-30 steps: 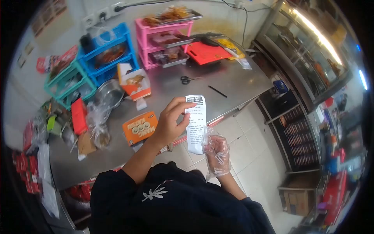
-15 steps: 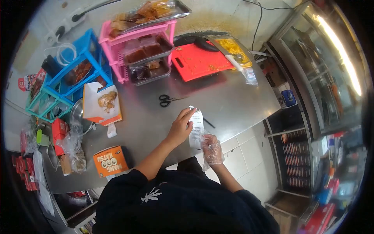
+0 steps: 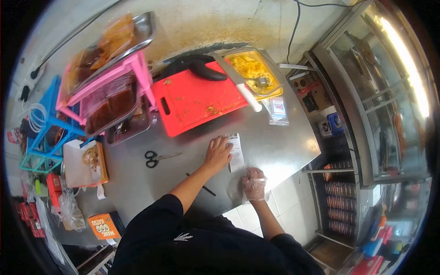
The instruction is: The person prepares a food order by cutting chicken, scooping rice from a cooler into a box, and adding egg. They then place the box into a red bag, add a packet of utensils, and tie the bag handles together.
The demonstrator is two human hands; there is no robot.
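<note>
Head view: gloved right hand [image 3: 254, 183] curls beside the near end of the receipt [image 3: 236, 161]; left hand [image 3: 218, 153] lies over its far part, neither grip clear. Its long axis points away from the body; it has shifted farther over the counter [image 3: 293, 146].

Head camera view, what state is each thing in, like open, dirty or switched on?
Paper slip, unfolded, fingers of the left hand on it
Right hand, gloved in clear plastic
Red cutting board, flat, littered with crumbs
Knife, set down, unheld
Scissors, set down; blades open or shut, can't tell
Food box, open, food inside
Tray, uncovered, yellow food and spoon inside
Display case light, lit
</note>
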